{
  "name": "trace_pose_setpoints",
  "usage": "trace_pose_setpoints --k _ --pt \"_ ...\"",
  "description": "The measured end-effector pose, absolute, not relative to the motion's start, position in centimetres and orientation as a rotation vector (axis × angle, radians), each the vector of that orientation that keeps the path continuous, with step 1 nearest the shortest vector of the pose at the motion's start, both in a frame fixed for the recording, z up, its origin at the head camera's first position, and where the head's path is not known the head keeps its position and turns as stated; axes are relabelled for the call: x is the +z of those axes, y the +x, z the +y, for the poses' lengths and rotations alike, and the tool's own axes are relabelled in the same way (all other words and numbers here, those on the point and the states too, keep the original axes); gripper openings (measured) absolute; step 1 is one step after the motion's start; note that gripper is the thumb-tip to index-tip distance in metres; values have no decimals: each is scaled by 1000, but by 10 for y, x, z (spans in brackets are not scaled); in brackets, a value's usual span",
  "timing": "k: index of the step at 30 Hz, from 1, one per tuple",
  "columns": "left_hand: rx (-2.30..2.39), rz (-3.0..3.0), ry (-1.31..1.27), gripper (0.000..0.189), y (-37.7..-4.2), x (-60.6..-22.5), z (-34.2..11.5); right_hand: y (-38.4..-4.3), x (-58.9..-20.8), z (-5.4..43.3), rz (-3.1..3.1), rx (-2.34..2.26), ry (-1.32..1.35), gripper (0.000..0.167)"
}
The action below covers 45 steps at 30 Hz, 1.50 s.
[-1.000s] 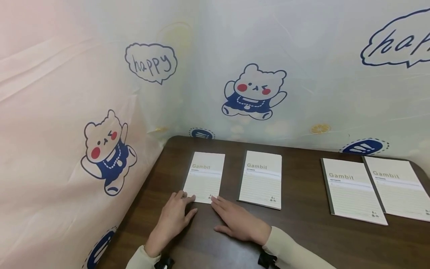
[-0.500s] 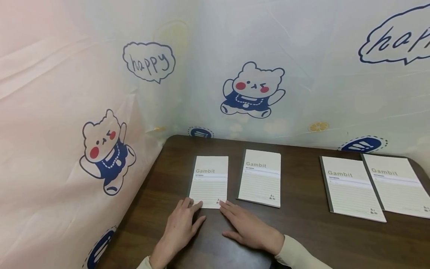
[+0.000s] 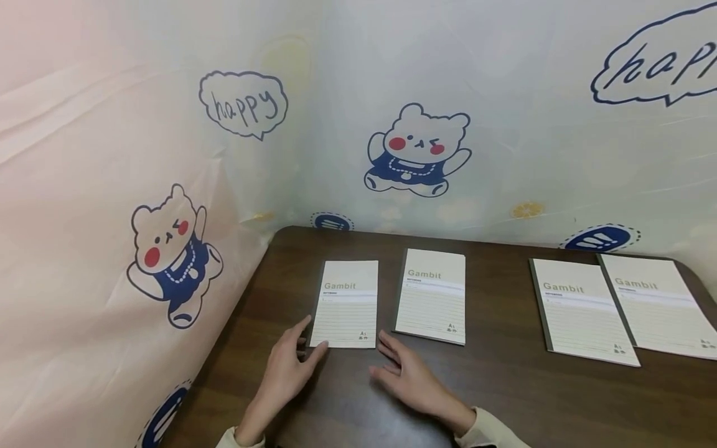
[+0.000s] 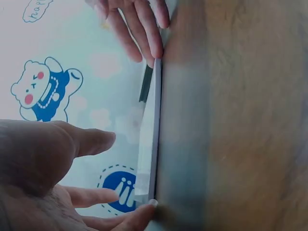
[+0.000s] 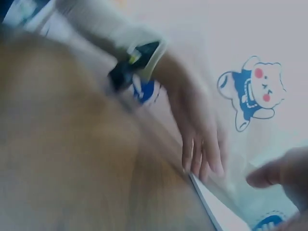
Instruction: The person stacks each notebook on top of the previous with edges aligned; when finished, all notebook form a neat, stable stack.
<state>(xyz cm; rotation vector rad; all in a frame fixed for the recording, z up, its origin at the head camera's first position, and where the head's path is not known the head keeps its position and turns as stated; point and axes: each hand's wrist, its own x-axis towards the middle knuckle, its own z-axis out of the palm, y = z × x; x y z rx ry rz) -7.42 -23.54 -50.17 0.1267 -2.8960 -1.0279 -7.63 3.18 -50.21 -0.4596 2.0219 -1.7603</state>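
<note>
Four cream "Gambit" notebooks lie flat on a dark wooden table (image 3: 504, 398). My left hand (image 3: 297, 356) rests on the table with straight fingers, its fingertips touching the near left corner of the leftmost notebook (image 3: 347, 305). In the left wrist view a fingertip of my left hand (image 4: 72, 159) meets that notebook's edge (image 4: 153, 144). My right hand (image 3: 404, 368) lies flat with spread fingers just below the notebook's near right corner. In the left wrist view, fingertips of the right hand (image 4: 139, 29) are at the edge. Neither hand holds anything.
A second notebook (image 3: 431, 297) lies right beside the first. Two larger ones (image 3: 579, 311) (image 3: 652, 305) overlap slightly at the far right. Cloth printed with bears (image 3: 417, 152) walls the table at the back and left. Bare wood lies in front.
The leftmost notebook has slid right and turned square to its neighbour. My right hand has drawn back off its corner and spread its fingers; the left stays at the left corner.
</note>
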Motion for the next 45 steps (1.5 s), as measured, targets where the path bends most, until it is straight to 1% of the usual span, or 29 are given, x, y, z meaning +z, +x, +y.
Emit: trace_pose_setpoints --k 3,6,10,13,17,21,27,35,40,45 --pt "-1139 -2864 165 73 -75 -500 -235 -78 -497 27 1833 -1907 -250 77" --pt "-1235 -2816 207 67 -76 -499 -237 -80 -494 24 1674 -2022 -73 73" --pt "-1390 -2773 295 58 -75 -497 -243 -82 -497 23 1610 -2094 39 69" --pt "-1568 -2750 395 55 -71 -496 -247 -81 -502 23 1652 -2088 78 67" --pt "-1769 -2701 504 49 -65 -501 -250 -81 -508 24 1673 -2078 96 60" --pt "-1836 -2669 516 46 -60 -506 -252 -81 -510 24 1666 -2079 64 55" --pt "-1894 -2630 516 44 -58 -505 -252 -79 -510 24 1624 -2106 23 54" --pt "-1922 -2580 390 44 -72 -491 -241 -87 -499 33 1701 -2151 0 52" --pt "-1916 -2569 265 41 -90 -486 -222 -93 -488 50 1814 -2143 39 51" --pt "-1835 -2608 111 41 -104 -485 -198 -97 -489 69 1920 -2131 121 47"
